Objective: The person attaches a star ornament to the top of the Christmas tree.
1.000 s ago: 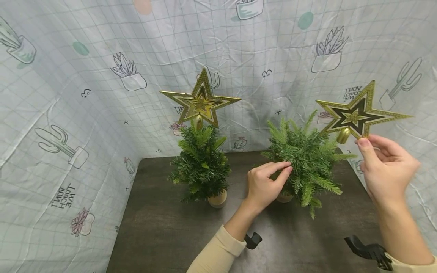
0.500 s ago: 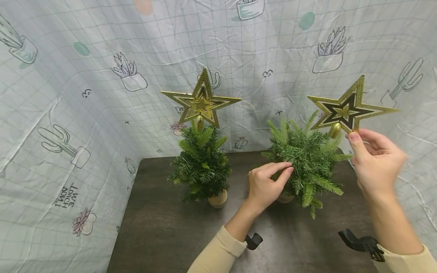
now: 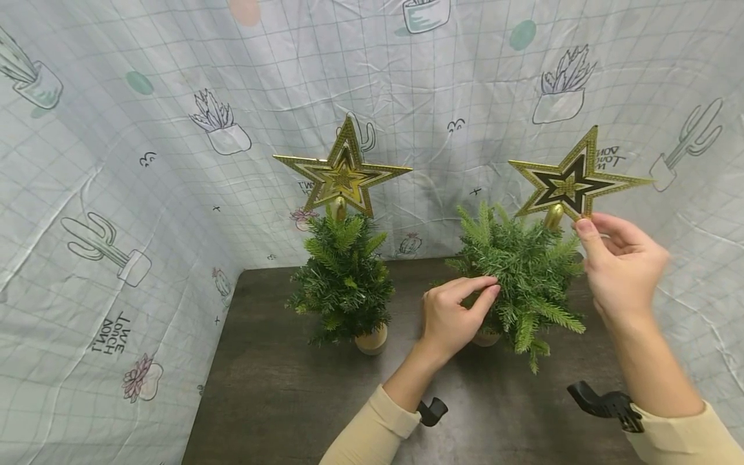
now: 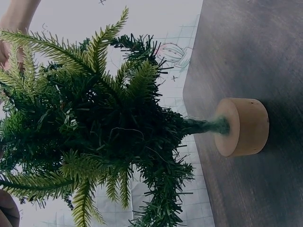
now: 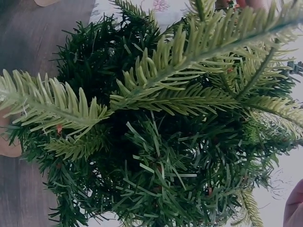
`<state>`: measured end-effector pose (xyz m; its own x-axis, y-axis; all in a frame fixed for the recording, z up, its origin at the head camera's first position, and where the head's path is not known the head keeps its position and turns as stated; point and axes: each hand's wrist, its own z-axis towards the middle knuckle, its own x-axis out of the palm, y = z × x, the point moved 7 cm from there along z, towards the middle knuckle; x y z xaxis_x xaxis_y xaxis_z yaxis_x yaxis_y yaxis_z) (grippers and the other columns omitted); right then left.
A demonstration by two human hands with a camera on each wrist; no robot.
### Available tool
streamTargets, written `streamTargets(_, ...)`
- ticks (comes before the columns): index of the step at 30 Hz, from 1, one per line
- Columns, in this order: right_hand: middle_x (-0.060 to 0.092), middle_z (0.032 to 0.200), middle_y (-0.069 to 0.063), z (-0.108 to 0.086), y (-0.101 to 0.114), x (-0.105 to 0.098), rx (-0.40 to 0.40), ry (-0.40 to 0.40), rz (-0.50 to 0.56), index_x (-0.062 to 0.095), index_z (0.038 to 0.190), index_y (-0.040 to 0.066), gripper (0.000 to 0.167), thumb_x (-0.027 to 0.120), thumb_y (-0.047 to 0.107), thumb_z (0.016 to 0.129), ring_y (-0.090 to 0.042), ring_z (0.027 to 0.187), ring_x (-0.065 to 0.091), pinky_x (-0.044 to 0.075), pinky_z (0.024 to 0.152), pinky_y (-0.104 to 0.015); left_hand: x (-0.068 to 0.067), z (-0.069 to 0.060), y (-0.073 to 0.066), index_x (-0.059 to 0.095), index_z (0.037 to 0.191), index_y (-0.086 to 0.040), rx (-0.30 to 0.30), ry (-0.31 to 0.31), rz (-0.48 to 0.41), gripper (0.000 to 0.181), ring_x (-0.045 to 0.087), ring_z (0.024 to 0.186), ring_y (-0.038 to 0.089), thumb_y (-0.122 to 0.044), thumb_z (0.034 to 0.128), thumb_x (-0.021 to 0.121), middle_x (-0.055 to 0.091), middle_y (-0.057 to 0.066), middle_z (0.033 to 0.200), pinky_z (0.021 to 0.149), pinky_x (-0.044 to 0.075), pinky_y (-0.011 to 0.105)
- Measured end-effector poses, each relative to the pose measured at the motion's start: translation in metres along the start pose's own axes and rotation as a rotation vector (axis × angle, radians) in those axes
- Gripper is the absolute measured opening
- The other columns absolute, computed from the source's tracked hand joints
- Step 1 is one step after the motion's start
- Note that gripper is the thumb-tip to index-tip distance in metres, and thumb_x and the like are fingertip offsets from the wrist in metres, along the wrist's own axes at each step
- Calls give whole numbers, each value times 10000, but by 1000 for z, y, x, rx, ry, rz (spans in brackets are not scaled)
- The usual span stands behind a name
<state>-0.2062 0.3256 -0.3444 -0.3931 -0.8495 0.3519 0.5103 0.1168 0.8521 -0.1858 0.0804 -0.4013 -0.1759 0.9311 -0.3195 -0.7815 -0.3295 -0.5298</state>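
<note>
My right hand (image 3: pixel 628 271) pinches a gold star tree topper (image 3: pixel 564 186) by its lower right point. The topper's short gold socket (image 3: pixel 555 217) hangs just over the upper right of the right small artificial Christmas tree (image 3: pixel 517 278); whether it touches the needles I cannot tell. At that tree's left side my left hand (image 3: pixel 456 316) brings thumb and forefinger together on a branch. Sideways in the left wrist view appear the green stem and round wooden base (image 4: pixel 244 126). The right wrist view is filled by branches (image 5: pixel 156 118), and the topper cannot be seen there.
A second small tree (image 3: pixel 345 278) stands to the left on a wooden base (image 3: pixel 371 339), topped by a matching gold star (image 3: pixel 341 174). Both trees stand on a dark wooden table (image 3: pixel 279 394), close to a cactus-print curtain (image 3: pixel 261 84) at the back and sides.
My right hand has moved left with the star topper, bringing its socket from beyond the right tree's edge to above its upper right branches. My left hand stays in place.
</note>
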Motion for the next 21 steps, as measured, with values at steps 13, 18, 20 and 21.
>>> streamTargets(13,782,838,-90,2,-11,-1,26,20,-15,745,1010,-141,161,781,-134,853,-132,576,690,447,413,-173,0,0,0,821,1103,-151,3,-1,2,144,533,599,-86,-195,998,733,786,-58,960,520,282,73)
streamTargets(18,781,833,-92,4,-14,-2,16,51,-30,739,997,-160,151,780,-135,855,-134,596,699,459,429,-169,0,0,1,820,1108,-146,-3,3,-3,149,477,576,-97,-199,1000,732,787,-55,968,500,252,84)
streamTargets(20,778,826,-101,5,-14,-2,1,75,-24,727,994,-186,153,775,-140,856,-140,556,675,450,422,-169,0,0,1,820,1110,-145,-7,6,-3,153,489,586,-100,-206,1002,729,787,-57,971,500,262,88)
streamTargets(21,778,823,-104,5,-14,-1,-5,89,-19,722,994,-195,155,773,-141,857,-139,533,661,446,417,-169,0,0,2,819,1111,-145,-10,7,-3,155,505,600,-101,-210,1004,728,787,-57,972,502,270,89)
